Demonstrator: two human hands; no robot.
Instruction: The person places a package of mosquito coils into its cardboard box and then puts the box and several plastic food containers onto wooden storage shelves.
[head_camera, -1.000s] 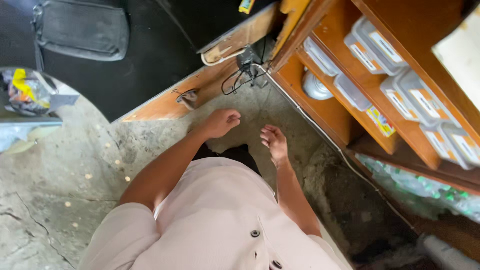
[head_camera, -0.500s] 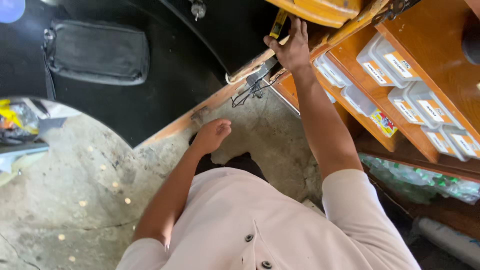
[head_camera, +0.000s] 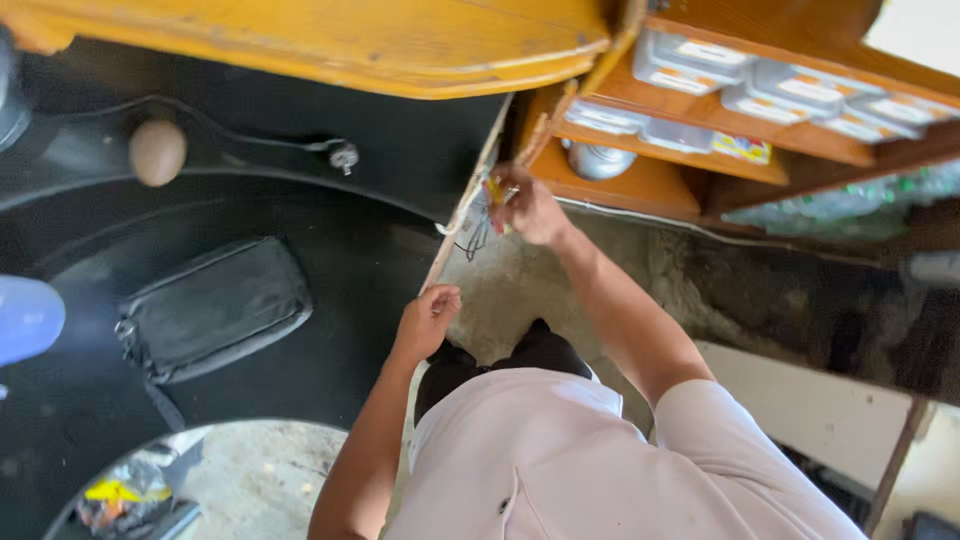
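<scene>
Your wooden shelf (head_camera: 640, 185) carries a silver pot (head_camera: 597, 160); clear lidded boxes (head_camera: 690, 62) sit on boards above that pot.

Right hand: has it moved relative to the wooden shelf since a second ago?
Yes. The right hand has gone from low over the concrete floor up to the wooden shelf edge, where it now grips a small yellow item.

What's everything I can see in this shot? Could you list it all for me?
Black pouch: one, on the black surface, left.
Round knob: one, tan, upper left.
Wooden shelves: orange-brown, upper right.
Lidded plastic boxes: several, clear, on the shelves.
Metal pot: one, silver, lower shelf.
Wires: dark tangle, by the shelf corner.
Concrete floor: grey, middle.
Left hand: loosely curled, holding nothing visible.
Right hand: raised at the wires, gripping something small, yellow and red.
</scene>
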